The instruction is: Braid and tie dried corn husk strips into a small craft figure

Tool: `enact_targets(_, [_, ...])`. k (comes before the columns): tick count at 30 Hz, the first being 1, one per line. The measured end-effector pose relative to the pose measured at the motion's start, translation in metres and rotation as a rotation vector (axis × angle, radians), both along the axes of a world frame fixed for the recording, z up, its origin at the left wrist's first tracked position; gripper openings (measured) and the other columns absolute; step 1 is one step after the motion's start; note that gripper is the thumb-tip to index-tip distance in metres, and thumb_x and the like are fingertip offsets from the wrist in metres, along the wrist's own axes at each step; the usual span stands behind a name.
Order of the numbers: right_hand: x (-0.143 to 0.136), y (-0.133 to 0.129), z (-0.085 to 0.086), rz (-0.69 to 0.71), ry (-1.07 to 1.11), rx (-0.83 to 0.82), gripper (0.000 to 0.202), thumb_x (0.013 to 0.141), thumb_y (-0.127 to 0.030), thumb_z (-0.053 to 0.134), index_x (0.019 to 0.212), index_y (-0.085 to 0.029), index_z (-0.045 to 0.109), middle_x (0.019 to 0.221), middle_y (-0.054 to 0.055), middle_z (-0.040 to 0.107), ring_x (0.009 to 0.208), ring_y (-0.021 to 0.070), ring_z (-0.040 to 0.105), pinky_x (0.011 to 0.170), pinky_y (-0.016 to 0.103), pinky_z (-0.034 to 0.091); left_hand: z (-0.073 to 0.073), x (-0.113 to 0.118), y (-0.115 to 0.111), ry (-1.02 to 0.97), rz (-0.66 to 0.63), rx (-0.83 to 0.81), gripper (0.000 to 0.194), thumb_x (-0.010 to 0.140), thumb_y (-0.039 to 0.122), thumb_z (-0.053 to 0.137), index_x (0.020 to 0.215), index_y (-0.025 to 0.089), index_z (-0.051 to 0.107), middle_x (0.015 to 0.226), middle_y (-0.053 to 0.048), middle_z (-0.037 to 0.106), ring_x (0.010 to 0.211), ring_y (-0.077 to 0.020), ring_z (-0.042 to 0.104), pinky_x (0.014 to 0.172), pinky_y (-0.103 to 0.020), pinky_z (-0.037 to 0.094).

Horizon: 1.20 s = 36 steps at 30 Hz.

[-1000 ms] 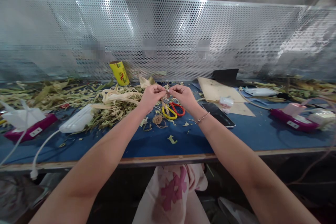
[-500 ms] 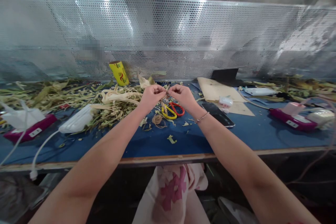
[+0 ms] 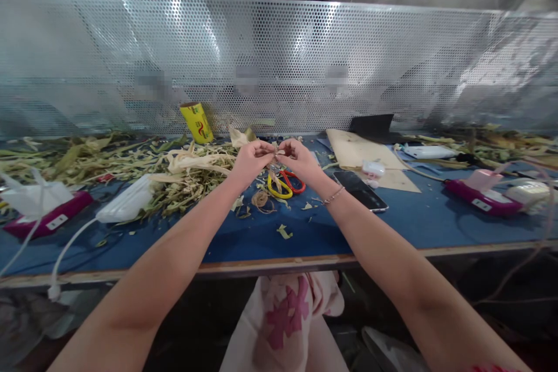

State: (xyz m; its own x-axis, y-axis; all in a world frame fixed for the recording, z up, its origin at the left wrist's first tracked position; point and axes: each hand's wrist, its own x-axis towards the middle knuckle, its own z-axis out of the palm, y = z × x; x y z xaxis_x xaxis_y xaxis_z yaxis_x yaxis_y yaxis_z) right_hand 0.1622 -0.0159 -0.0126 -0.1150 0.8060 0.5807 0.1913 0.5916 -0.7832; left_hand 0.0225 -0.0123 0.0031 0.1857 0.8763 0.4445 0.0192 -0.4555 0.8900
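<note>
My left hand (image 3: 253, 160) and my right hand (image 3: 299, 160) meet fingertip to fingertip above the middle of the blue table (image 3: 261, 241). Both are closed, pinching a small pale, dry piece (image 3: 278, 153) between them; its exact shape is too small to tell. Just below my fingers lie scissors with one yellow and one red handle (image 3: 293, 182). A small coil of brown twine (image 3: 260, 200) rests left of the scissors. Beside my left hand spreads a heap of dried green and tan plant strips (image 3: 187, 186).
A yellow tube (image 3: 197, 123) stands behind the heap. White chargers (image 3: 126, 200) and a purple power strip (image 3: 52, 218) are at left. To the right lie a black phone (image 3: 361, 190), brown card (image 3: 353, 151) and another purple strip (image 3: 483, 197). A perforated metal screen (image 3: 288, 64) rises behind.
More of the pale piece shows between my fingertips, and the fingers of my right hand have shifted slightly. The whole view has moved a little.
</note>
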Motion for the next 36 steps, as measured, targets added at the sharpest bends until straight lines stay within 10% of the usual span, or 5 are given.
enact_targets(22, [0.0,-0.0057,0.0047,-0.235,-0.2,0.131,0.015,0.076,-0.026,0.046,0.064,-0.018,0.049,0.063,0.0,0.052,0.059,0.0106,0.045,0.059,0.025,0.036,0.0002,0.0017,-0.003,0.085,-0.029,0.003,0.01,0.056,0.016,0.061,0.063,0.013,0.056,0.059,0.002,0.058,0.058,-0.008,0.052,0.063,-0.023,0.042])
enact_targets(36, [-0.004,-0.0016,-0.0038,-0.231,-0.286,0.242,0.014,0.077,-0.026,0.049,0.065,-0.019,0.048,0.069,0.001,0.051,0.063,0.0113,0.044,0.061,0.024,0.035,0.0043,0.0002,-0.0064,-0.28,-0.193,-0.511,0.013,0.06,0.022,0.068,0.066,0.014,0.059,0.054,0.003,0.05,0.041,-0.0041,0.038,0.04,-0.021,0.027])
